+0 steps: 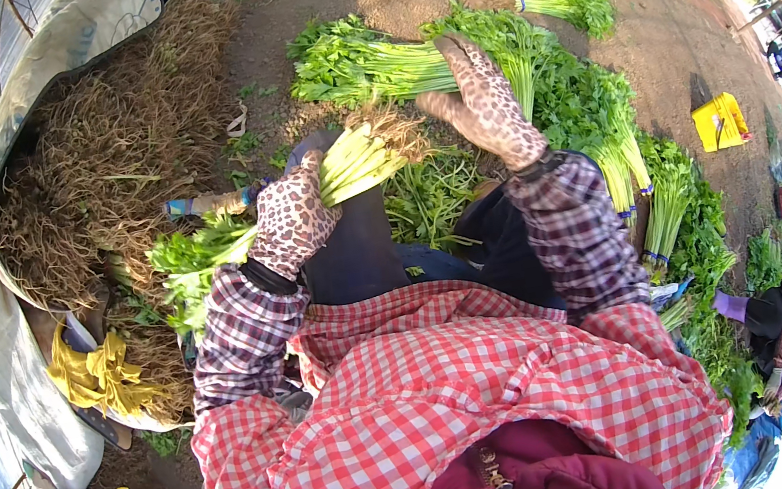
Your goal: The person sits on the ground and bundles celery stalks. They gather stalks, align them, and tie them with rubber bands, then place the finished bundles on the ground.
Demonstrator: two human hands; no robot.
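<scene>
Left hand grips the greens bundle closed; right hand flat, open on loose stalks, probably; keep stems aligned.

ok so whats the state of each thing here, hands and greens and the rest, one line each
left hand in leopard-print glove: closed around a bunch of green stalks
bunch of pale green stalks with leafy tops: held, lying across the lap
right hand in leopard-print glove: resting on long leafy greens
long leafy greens on the ground: lying flat
yellow plastic crate: on bare dirt
heap of brown roots: piled on white sheet
</scene>
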